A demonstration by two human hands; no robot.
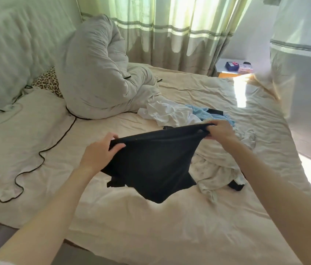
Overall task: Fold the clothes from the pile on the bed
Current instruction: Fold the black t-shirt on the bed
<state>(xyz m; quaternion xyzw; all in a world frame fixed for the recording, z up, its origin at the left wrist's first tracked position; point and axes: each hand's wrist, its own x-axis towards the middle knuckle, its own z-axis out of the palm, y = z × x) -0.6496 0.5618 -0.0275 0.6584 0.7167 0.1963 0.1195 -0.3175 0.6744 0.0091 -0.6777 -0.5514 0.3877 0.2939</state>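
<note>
You hold a black garment [150, 161] stretched in the air between both hands, above the near middle of the bed [170, 226]. Your left hand [101, 150] pinches its top edge at one corner, thumb in front and fingers curled behind; your right hand [220, 130] has its fingers curled round the opposite corner, slightly higher and farther from you. The cloth hangs down from that taut edge, and its lowest point seems just above the cream sheet. The pile [179, 113] of white, pale blue and patterned clothes lies just beyond and to the right of the garment, toward the bed's right edge. A grey bolster [97, 73] leans at the head end, and a black cord [42, 155] trails across the left side

The risks, as I judge them: the dangling hem may bunch as you lower it, leaving a crooked fold; laying it too far right would land it on the pile; either grip slipping would drop a corner
</note>
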